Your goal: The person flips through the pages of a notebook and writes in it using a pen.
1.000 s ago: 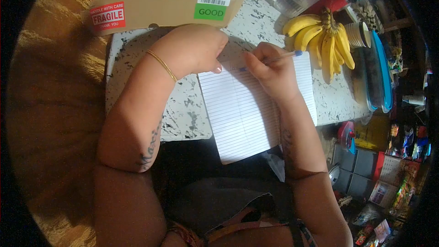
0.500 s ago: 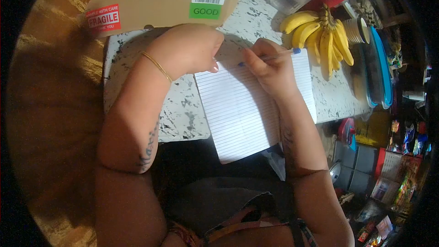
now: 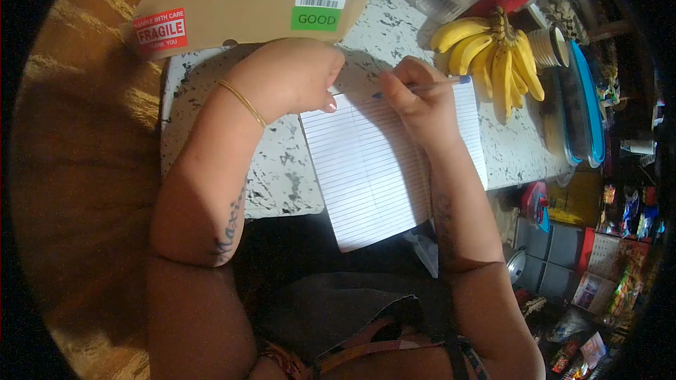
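Observation:
A lined notebook (image 3: pixel 366 176) lies open and tilted on the table, its page lit on the left and shadowed on the right. My right hand (image 3: pixel 426 102) is closed around a clear pen with a blue cap end (image 3: pixel 440 84), its blue tip near the top of the page. My left hand (image 3: pixel 303 77) is bent inward over the notebook's top left corner. Its fingers look curled, with the thumb at the page's edge; most of the fingers are hidden, so what they grip cannot be made out. A gold bangle (image 3: pixel 243 100) circles the left wrist.
A cardboard box (image 3: pixel 239 0) with FRAGILE and GOOD labels stands at the table's far side. Bananas (image 3: pixel 503 56) lie right of the notebook, beside stacked cups (image 3: pixel 548 48) and blue-lidded containers (image 3: pixel 586 105). The speckled white table (image 3: pixel 282 176) ends close to my body.
My right hand and the pen have shifted slightly to the right along the top of the page. My left hand and the notebook stay in place.

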`<action>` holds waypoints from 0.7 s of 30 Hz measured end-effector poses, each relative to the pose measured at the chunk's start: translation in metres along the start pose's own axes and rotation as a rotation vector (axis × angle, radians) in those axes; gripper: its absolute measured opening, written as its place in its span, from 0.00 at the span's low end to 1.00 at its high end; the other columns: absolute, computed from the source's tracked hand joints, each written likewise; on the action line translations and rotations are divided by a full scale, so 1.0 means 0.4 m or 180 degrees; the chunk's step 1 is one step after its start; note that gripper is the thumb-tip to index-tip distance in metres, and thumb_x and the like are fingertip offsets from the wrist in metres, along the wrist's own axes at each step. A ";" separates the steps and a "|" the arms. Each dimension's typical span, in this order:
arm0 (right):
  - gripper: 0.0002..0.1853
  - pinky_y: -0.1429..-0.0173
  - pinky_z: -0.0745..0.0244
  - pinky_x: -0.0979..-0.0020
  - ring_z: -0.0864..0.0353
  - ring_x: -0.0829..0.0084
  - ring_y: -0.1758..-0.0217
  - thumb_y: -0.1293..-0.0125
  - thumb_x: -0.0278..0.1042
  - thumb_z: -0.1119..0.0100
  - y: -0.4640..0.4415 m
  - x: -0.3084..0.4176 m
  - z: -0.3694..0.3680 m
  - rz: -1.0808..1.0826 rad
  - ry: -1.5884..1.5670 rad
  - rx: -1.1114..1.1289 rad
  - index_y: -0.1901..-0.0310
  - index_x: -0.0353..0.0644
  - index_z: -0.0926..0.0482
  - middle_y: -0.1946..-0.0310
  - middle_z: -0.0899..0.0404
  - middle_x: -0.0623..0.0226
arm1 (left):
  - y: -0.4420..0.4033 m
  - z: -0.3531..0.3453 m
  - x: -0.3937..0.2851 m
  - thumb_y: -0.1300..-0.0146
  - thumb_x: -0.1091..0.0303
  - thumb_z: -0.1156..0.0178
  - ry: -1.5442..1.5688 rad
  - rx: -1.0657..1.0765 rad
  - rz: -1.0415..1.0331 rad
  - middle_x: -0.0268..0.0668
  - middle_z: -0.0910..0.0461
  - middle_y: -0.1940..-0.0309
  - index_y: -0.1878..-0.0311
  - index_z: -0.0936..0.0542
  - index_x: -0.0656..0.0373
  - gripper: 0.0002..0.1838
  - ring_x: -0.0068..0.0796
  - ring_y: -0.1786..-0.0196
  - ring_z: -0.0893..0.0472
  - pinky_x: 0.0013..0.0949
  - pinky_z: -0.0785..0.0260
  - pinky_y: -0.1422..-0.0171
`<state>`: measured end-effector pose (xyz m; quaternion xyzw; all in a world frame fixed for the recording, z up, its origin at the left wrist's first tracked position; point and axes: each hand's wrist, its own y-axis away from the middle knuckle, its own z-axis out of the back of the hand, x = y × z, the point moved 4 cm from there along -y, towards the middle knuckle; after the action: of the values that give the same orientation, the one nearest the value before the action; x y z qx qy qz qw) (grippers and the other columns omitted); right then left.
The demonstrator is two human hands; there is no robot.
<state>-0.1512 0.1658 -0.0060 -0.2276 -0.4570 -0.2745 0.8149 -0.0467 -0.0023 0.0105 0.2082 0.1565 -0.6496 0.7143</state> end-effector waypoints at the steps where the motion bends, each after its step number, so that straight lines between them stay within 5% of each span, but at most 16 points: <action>1: 0.08 0.62 0.28 0.72 0.24 0.74 0.67 0.37 0.29 0.33 0.000 -0.001 0.000 0.0099 0.0004 -0.0009 0.67 0.34 0.21 0.72 0.21 0.65 | 0.000 0.001 -0.002 0.54 0.64 0.23 0.0011 0.0011 0.0033 0.41 0.23 0.77 0.71 0.26 0.58 0.18 0.42 0.71 0.23 0.42 0.32 0.65; 12: 0.06 0.59 0.26 0.71 0.20 0.71 0.65 0.40 0.25 0.35 0.006 0.001 -0.006 0.0454 0.0165 -0.0059 0.65 0.34 0.21 0.69 0.19 0.62 | 0.001 0.002 0.001 0.53 0.64 0.23 0.0034 0.0034 -0.0030 0.41 0.23 0.77 0.71 0.27 0.58 0.19 0.41 0.71 0.23 0.41 0.32 0.65; 15: 0.10 0.66 0.35 0.77 0.30 0.83 0.70 0.34 0.30 0.33 0.009 0.006 -0.008 0.0385 0.0087 -0.0209 0.72 0.39 0.23 0.77 0.25 0.75 | 0.001 0.001 0.001 0.53 0.64 0.23 0.0027 0.0043 -0.0055 0.41 0.23 0.76 0.70 0.26 0.58 0.19 0.41 0.71 0.23 0.41 0.32 0.65; 21: 0.12 0.68 0.36 0.78 0.31 0.83 0.72 0.34 0.35 0.30 0.019 0.006 -0.036 -0.0134 -0.0712 0.0215 0.71 0.39 0.22 0.76 0.24 0.77 | 0.000 0.000 -0.001 0.54 0.65 0.23 0.0080 0.0019 -0.0007 0.43 0.20 0.73 0.68 0.24 0.60 0.18 0.43 0.68 0.19 0.42 0.30 0.63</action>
<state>-0.1363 0.1621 -0.0117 -0.2196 -0.5586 -0.2489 0.7601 -0.0467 -0.0019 0.0106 0.2184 0.1637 -0.6482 0.7109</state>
